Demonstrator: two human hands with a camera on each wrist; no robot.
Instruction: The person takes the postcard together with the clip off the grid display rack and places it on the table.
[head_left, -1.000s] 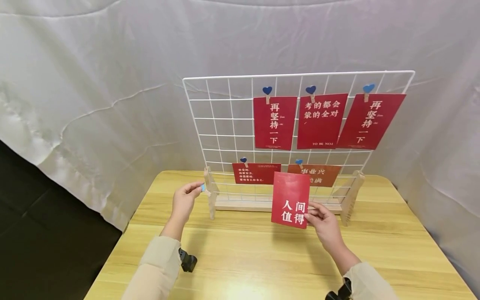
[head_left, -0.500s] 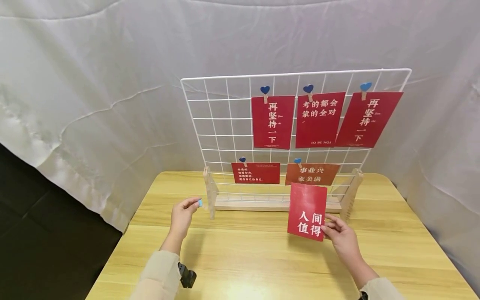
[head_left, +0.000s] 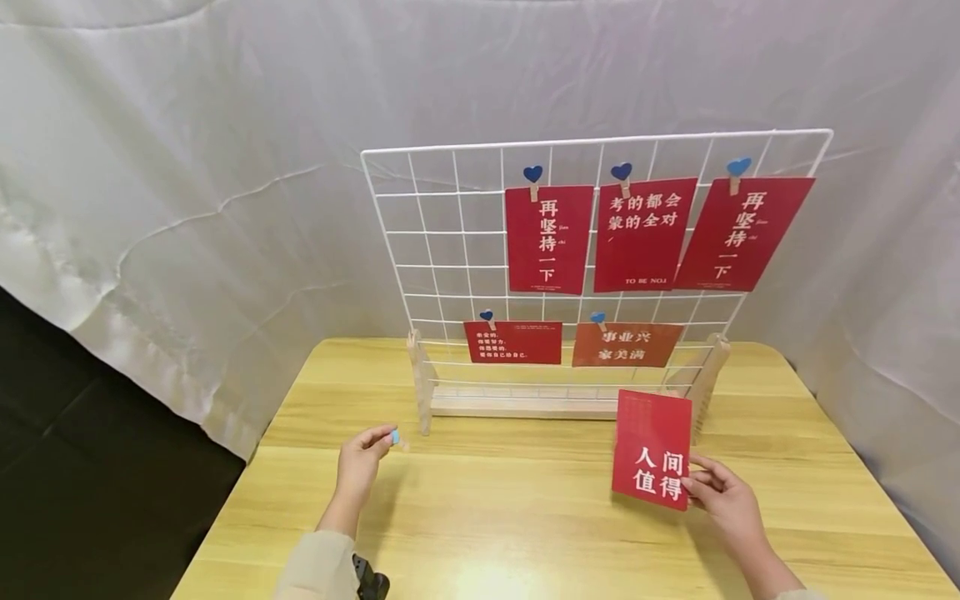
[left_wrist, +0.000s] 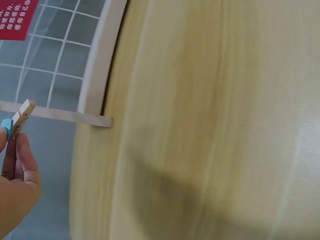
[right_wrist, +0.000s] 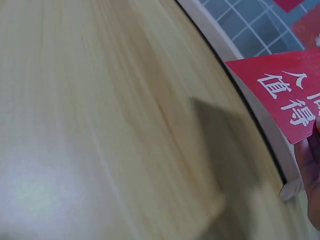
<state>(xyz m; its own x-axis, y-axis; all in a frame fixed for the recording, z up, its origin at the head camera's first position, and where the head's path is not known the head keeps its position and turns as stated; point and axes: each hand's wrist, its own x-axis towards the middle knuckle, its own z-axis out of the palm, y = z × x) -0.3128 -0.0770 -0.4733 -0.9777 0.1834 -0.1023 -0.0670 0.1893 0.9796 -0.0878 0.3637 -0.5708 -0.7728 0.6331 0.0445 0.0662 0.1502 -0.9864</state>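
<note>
Between thumb and fingers, my left hand (head_left: 358,468) pinches a small wooden clothespin (left_wrist: 21,118) topped with a light blue piece, held above the table left of the rack. My right hand (head_left: 726,498) grips a red card (head_left: 651,446) with white characters by its lower right edge. That card hangs over the table before the rack's right foot, partly covering it. Behind stands a white wire grid rack (head_left: 442,250) on wooden feet. Three red cards hang in its upper row, one of them this left card (head_left: 549,250). Lower down hang a red card (head_left: 513,342) and an orange-red card (head_left: 627,344).
Each hanging card is held by a clothespin with a blue heart, such as this dark blue heart (head_left: 533,173). The wooden table (head_left: 480,500) extends in front of the rack. A pale curtain (head_left: 225,167) hangs behind and at both sides.
My right hand has carried the red card right and down, away from the hanging orange-red card, which now shows fully. My left hand has come down and slightly nearer with the clothespin.
</note>
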